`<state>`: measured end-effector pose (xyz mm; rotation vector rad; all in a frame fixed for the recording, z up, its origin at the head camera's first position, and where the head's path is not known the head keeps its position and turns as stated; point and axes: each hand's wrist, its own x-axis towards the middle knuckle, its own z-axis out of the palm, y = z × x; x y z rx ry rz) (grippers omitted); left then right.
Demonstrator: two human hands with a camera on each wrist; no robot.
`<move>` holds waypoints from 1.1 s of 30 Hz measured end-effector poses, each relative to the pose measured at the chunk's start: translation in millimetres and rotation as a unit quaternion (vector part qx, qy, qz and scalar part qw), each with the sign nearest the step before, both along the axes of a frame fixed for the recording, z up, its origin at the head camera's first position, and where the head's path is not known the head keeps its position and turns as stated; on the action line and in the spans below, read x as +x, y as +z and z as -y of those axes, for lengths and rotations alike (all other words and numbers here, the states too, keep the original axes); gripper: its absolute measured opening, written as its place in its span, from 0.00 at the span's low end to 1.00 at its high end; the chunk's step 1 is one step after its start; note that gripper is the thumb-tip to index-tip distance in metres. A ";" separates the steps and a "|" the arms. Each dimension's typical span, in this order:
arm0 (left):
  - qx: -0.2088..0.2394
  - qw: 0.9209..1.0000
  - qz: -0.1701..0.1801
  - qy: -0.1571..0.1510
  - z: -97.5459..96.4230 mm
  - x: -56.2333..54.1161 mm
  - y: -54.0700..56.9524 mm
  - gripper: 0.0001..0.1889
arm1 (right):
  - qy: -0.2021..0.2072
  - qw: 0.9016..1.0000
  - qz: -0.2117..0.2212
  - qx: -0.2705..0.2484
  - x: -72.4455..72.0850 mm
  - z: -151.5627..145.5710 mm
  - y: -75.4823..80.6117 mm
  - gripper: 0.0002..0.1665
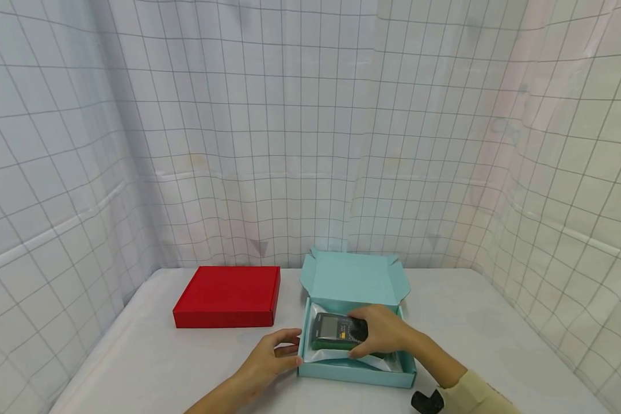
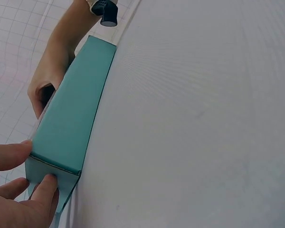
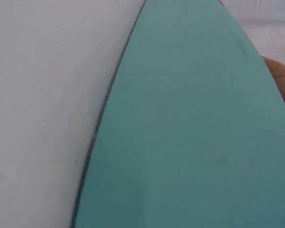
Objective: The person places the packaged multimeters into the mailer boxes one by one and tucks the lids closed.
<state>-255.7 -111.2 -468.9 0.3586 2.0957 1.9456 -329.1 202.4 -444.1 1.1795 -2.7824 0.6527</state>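
Note:
A dark digital multimeter (image 1: 330, 329) with a green lower edge sits in an open light-blue cardboard box (image 1: 357, 374), over silvery-white wrapping (image 1: 327, 355). My right hand (image 1: 380, 330) reaches over the box's right side and grips the multimeter, thumb on the near edge and fingers on the far edge, covering its right part. At the box's left wall, my left hand (image 1: 274, 356) rests its fingertips against the cardboard. The left wrist view shows those fingers (image 2: 45, 190) touching the short side wall. In the right wrist view, the box's wall (image 3: 190, 118) hides most of the hand.
A closed red box (image 1: 230, 296) lies to the left on the white-covered table (image 1: 150, 356). The blue box's raised lid (image 1: 354, 279) leans toward the back. White gridded curtains (image 1: 310, 144) surround the table at the back and sides.

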 end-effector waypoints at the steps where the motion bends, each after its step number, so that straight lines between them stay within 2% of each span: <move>1: -0.001 1.000 0.000 0.001 0.1 -0.1 0.1 0.33 | 0.002 1.000 0.001 -0.001 -0.1 -0.4 -1.1 0.49; 9: -0.001 1.000 0.003 0.000 -0.2 -0.6 0.2 0.33 | -0.002 1.000 0.003 0.027 0.7 -7.4 -7.3 0.54; 14: 0.008 1.000 0.001 -0.006 0.2 -1.2 -0.9 0.33 | -0.004 0.999 0.012 0.046 2.1 -12.4 -4.0 0.57; 27: -0.009 1.000 -0.003 -0.006 1.8 -2.9 1.7 0.33 | 0.017 0.999 0.026 0.042 2.0 -18.2 4.3 0.52; 33: -0.021 1.000 -0.013 -0.007 4.6 -2.3 3.3 0.33 | 0.023 0.999 0.027 0.020 3.1 -18.4 8.5 0.51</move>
